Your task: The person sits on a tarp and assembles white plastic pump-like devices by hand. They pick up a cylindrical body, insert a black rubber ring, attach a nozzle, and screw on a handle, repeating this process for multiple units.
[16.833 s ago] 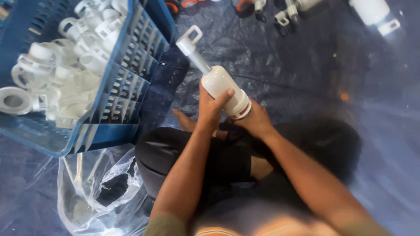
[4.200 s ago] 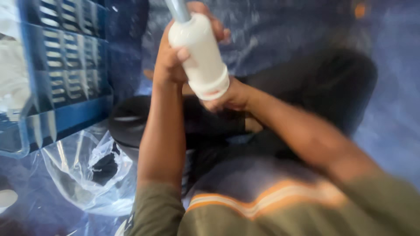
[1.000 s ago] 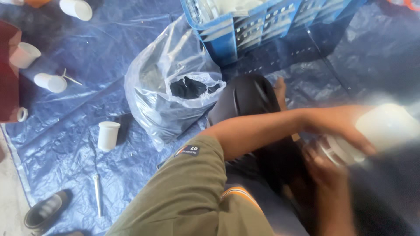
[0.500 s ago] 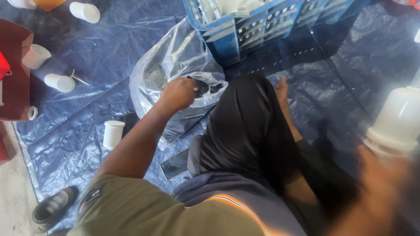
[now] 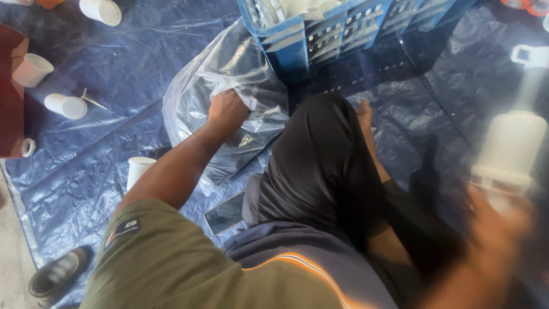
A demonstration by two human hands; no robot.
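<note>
While my left hand [image 5: 227, 111] reaches into the mouth of the clear plastic bag [image 5: 220, 80] beside my knee, its fingers sit buried in the film, so I cannot tell whether they grip anything. My right hand [image 5: 486, 234], badly blurred, wraps closed around the base of the white pump part [image 5: 512, 151], held upright off to my right. I judge this piece unfinished: plenty of white fittings wait in the blue crate [image 5: 337, 34].
</note>
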